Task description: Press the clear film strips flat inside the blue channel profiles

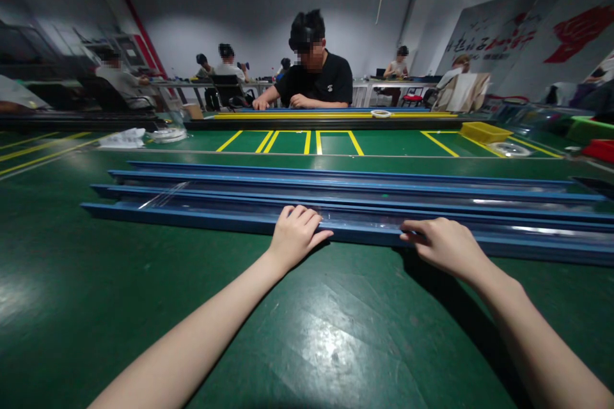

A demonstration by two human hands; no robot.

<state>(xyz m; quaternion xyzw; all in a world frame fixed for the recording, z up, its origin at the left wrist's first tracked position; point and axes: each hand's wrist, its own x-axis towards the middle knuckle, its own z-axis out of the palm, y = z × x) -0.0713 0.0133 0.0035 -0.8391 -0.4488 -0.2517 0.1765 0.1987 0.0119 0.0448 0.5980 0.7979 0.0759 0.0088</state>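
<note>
Several long blue rails [201,216] lie side by side across the green table [144,281], with clear plastic film in their channels. My left hand [295,234] rests on the near edge of the closest rail, fingers curled over it. My right hand [444,244] grips the same near rail further right, fingers folded over its edge and pressing on the clear film.
A person in a black shirt [316,80] sits across the table at another set of rails with yellow strips. A yellow tray [484,132] stands at the far right, white plastic bags [125,138] at the far left. Other people work at tables behind.
</note>
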